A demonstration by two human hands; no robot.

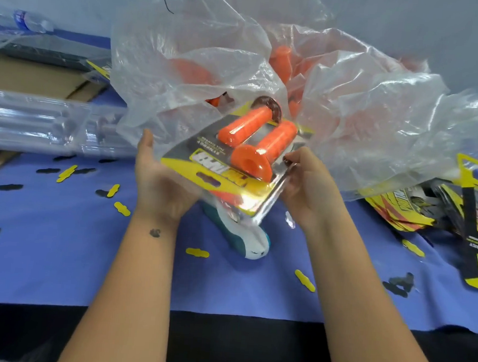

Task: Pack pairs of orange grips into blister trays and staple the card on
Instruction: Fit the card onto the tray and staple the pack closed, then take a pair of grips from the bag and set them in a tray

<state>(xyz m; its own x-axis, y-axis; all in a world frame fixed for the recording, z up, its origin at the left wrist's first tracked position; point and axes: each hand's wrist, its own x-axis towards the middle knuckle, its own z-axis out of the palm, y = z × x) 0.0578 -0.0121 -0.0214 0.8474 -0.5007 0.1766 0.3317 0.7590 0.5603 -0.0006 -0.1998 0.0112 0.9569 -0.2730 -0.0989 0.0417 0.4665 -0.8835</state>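
Observation:
A blister pack with a yellow and black card is lifted above the blue table. Two orange grips lie side by side in its clear tray. My left hand supports the pack from below on its left side, palm up, fingers straight. My right hand pinches the pack's right edge. Behind it, a big clear plastic bag holds several more orange grips. A teal and white stapler lies on the table under the pack.
A stack of empty clear blister trays lies at the left. Printed cards are piled at the right. Small yellow and black punch-outs are scattered over the blue cloth. A water bottle lies at the far left.

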